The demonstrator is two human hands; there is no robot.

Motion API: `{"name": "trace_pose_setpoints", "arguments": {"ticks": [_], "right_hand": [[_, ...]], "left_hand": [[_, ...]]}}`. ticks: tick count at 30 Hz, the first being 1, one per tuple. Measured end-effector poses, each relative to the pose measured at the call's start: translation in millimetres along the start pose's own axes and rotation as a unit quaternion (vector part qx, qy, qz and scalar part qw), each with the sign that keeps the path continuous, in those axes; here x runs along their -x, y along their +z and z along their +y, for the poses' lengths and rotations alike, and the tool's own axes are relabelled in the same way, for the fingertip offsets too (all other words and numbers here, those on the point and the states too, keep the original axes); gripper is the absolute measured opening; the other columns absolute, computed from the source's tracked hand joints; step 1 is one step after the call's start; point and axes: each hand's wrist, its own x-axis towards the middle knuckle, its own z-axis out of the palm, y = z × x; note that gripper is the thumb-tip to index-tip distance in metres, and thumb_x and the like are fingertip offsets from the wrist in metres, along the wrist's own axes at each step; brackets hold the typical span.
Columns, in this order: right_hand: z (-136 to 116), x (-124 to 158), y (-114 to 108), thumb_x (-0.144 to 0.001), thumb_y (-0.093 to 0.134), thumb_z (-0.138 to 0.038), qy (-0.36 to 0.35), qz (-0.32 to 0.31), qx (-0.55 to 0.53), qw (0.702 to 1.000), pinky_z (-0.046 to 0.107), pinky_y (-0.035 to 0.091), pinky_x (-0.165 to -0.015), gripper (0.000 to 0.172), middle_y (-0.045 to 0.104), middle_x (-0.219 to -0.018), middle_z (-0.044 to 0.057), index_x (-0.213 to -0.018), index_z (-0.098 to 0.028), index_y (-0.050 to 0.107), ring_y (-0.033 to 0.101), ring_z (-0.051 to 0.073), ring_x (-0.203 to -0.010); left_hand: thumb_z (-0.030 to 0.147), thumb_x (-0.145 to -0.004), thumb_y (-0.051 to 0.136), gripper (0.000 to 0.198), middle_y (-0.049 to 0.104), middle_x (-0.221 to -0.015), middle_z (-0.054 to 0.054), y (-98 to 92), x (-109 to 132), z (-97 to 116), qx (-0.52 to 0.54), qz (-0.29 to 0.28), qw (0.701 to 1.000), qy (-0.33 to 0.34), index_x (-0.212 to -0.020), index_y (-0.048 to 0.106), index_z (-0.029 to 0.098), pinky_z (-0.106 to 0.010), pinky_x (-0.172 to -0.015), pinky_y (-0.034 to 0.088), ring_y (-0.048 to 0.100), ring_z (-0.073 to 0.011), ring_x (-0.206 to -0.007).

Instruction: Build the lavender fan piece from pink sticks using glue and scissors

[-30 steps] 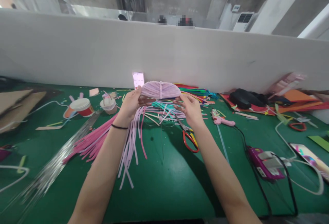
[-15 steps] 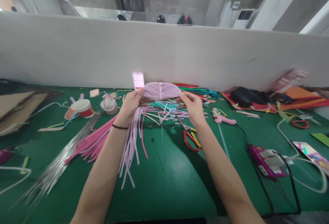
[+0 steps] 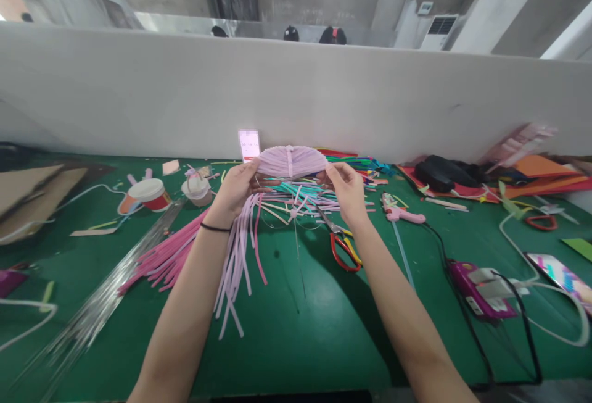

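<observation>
Between both hands is a small lilac umbrella [image 3: 291,163] made of pipe cleaners, held up above the table with its ribbed canopy tilted toward me. My left hand [image 3: 237,188] pinches the canopy's left edge. At the right edge, my right hand [image 3: 346,188] has thumb and fingers closed on the rim. A thin wire stem [image 3: 300,255] hangs below it, with fine wire loops near its upper part. Lilac pipe cleaners [image 3: 235,267] and pink pipe cleaners [image 3: 166,252] lie by my left forearm. Scissors [image 3: 345,249] with red and yellow handles lie beside my right wrist.
Behind the hands lie teal pipe cleaners [image 3: 296,190] and a propped phone [image 3: 250,144]. Left are a lidded cup [image 3: 150,195] and metal wires [image 3: 115,279]. A pink glue gun [image 3: 402,215] and purple power strip [image 3: 481,292] sit right. A white partition [image 3: 296,94] stands behind.
The wire stem's lower end has swung a little to the right. The canopy has shifted very slightly, and both hands keep their hold on its edges.
</observation>
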Motion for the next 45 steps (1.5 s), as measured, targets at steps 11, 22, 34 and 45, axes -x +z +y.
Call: {"name": "trace_pose_setpoints", "arguments": {"ticks": [11, 22, 34, 45], "right_hand": [[5.8, -1.0, -0.6, -0.073, 0.07, -0.052, 0.055, -0.019, -0.031, 0.998, 0.033, 0.058, -0.073, 0.035, 0.072, -0.081, 0.002, -0.086, -0.02, 0.062, 0.071, 0.017, -0.073], [-2.3, 5.5, 0.1, -0.079, 0.066, -0.054, 0.19, -0.157, -0.066, 0.967, 0.031, 0.059, -0.071, 0.038, 0.074, -0.095, 0.007, -0.098, -0.02, 0.062, 0.071, 0.015, -0.071], [-22.1, 15.5, 9.4, -0.084, 0.063, -0.027, -0.09, -0.142, 0.051, 0.985, 0.032, 0.056, -0.079, 0.017, 0.073, -0.091, 0.004, -0.097, -0.019, 0.069, 0.068, 0.015, -0.083], [-18.5, 18.9, 9.5, -0.087, 0.047, -0.004, -0.362, -0.174, 0.424, 0.812, 0.05, 0.036, -0.107, 0.033, 0.071, -0.097, 0.004, -0.096, -0.023, 0.071, 0.06, 0.02, -0.096]], "left_hand": [[0.04, -0.092, 0.057, 0.031, 0.07, -0.071, -0.007, 0.1, -1.2, -1.1, 0.008, 0.024, 1.0, -0.008, -0.084, 0.062, 0.011, -0.023, -0.057, 0.059, 0.074, -0.0214, -0.07], [0.023, -0.095, 0.054, 0.018, 0.07, -0.077, -0.007, 1.5, -3.1, 0.5, 0.085, 0.06, 0.995, -0.004, -0.085, 0.061, 0.01, -0.023, -0.066, 0.059, 0.073, -0.0155, -0.071], [0.012, -0.084, 0.06, 0.011, 0.069, -0.084, 0.0, -18.3, -6.9, -0.3, 0.227, -0.057, 0.972, 0.033, -0.089, 0.061, 0.022, -0.028, -0.074, 0.054, 0.067, -0.014, -0.08], [0.04, -0.096, 0.028, 0.053, 0.063, -0.122, -0.02, -8.4, 2.1, 17.0, 0.225, -0.065, 0.971, -0.057, -0.124, 0.054, 0.004, -0.044, -0.101, 0.048, 0.052, -0.0292, -0.127]]}}
